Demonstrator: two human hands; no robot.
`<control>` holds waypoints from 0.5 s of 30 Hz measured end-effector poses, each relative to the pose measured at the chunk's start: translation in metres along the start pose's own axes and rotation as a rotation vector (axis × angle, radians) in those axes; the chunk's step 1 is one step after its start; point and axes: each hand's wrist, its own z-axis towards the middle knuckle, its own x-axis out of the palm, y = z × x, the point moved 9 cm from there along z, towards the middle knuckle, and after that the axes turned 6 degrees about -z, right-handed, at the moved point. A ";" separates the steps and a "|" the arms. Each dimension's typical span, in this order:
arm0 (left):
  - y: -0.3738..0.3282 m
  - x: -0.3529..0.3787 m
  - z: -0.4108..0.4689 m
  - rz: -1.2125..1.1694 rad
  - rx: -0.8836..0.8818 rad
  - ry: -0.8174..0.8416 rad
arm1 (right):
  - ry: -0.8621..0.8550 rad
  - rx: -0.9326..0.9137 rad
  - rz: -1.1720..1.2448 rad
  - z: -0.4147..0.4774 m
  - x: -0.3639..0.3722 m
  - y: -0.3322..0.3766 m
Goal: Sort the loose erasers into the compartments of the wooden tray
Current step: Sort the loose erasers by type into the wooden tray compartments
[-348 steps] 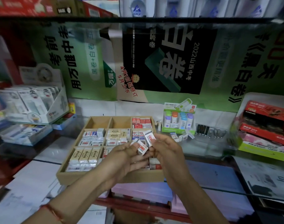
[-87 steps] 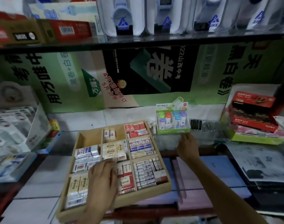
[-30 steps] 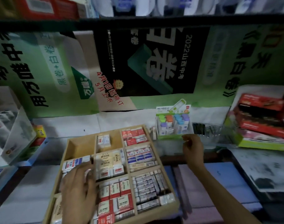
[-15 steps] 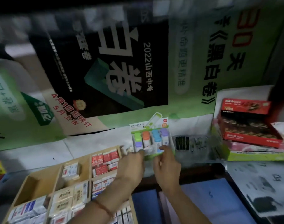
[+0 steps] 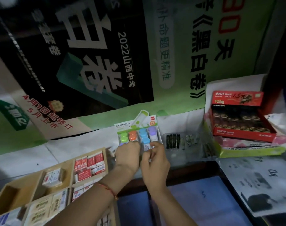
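Where the counter [image 5: 65, 149] meets the wall, two posters stand: a black poster [image 5: 90, 54] with "2022" heading a line of small white characters beside huge white glyphs, and a green poster [image 5: 184, 30] with a red "30" near its top edge and tall black characters; red print crosses the black one's tan lower-left corner, too slanted to read surely. At the counter's near left corner lies the wooden tray [image 5: 8, 193], its far-left compartment showing bare wood; a strip of white counter runs open between the tray's far rim and the posters' foot; blue sheets [image 5: 204, 201] cover the near edge to the tray's right. At the right edge a red box [image 5: 240, 124], with what reads as "1.5" on its raised lid, sits on a green carton [image 5: 253, 151]. Mid-counter, against the wall, stands a green display pack [image 5: 139, 132] of green, orange, blue and purple caps; its small red logo is unreadable; black binder clips [image 5: 172, 141] lie just right of it, a narrow gap between.

Both hands meet at the pack's foot: the left hand [image 5: 127, 156] shows its back, fingers curled under and hidden, so I cannot tell whether it holds anything; the right hand [image 5: 156, 163] has curled fingers and thumb out, with a pale speck among them that I cannot name. Erasers [image 5: 88, 163] sit in the tray: red ones marked "2B" in the far-right compartment; white ones in the next compartment to the left; beige sleeves nearer. A red thread [image 5: 107, 189] circles the left wrist.
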 end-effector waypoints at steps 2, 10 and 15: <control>0.014 -0.020 -0.015 -0.145 -0.057 -0.095 | -0.014 0.018 0.039 0.000 -0.002 0.000; 0.125 -0.020 -0.115 -1.412 -0.612 -0.048 | 0.135 -0.051 0.116 -0.001 0.005 0.008; 0.193 -0.015 -0.190 -1.538 -0.793 0.035 | 0.279 -0.045 0.213 -0.018 -0.005 0.054</control>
